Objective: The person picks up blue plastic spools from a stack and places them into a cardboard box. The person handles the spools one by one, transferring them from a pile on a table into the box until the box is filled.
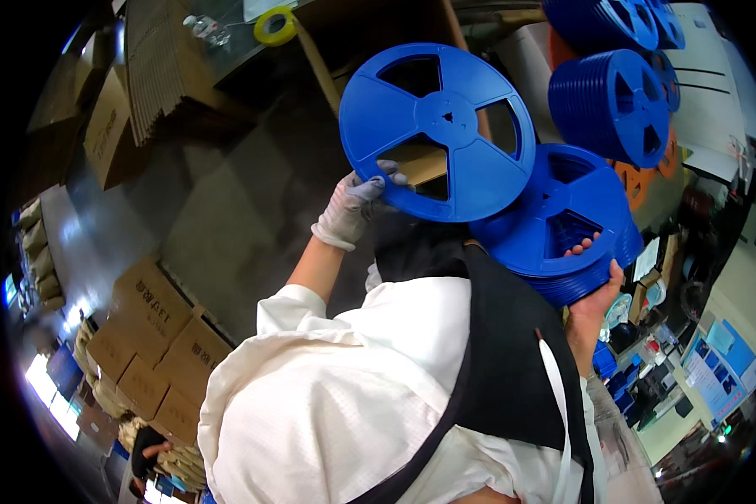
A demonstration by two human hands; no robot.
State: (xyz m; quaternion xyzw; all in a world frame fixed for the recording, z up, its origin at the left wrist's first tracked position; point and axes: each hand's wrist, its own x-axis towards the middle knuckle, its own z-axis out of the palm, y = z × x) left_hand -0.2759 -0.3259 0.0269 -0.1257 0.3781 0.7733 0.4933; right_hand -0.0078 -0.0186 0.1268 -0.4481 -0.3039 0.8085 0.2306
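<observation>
A single blue plastic reel (448,120), with wide cut-outs around its hub, is held up in front of me. My left hand (350,208), in a pale glove, is closed on its lower left rim, fingers reaching through a cut-out. To the right and lower, a stack of similar blue reels (539,195) leans against my body, partly covered by the single reel. My bare right hand (596,296) grips that stack at its lower right, fingertips showing through an opening and thumb at the rim.
More stacked blue reels (595,107) stand at the upper right, with orange reels (637,181) beside them. An open carton (378,23) lies beyond the held reel. Yellow tape (275,26) and a plastic bottle (207,31) sit far left, near folded cardboard (160,71). Closed cartons (149,311) are stacked left.
</observation>
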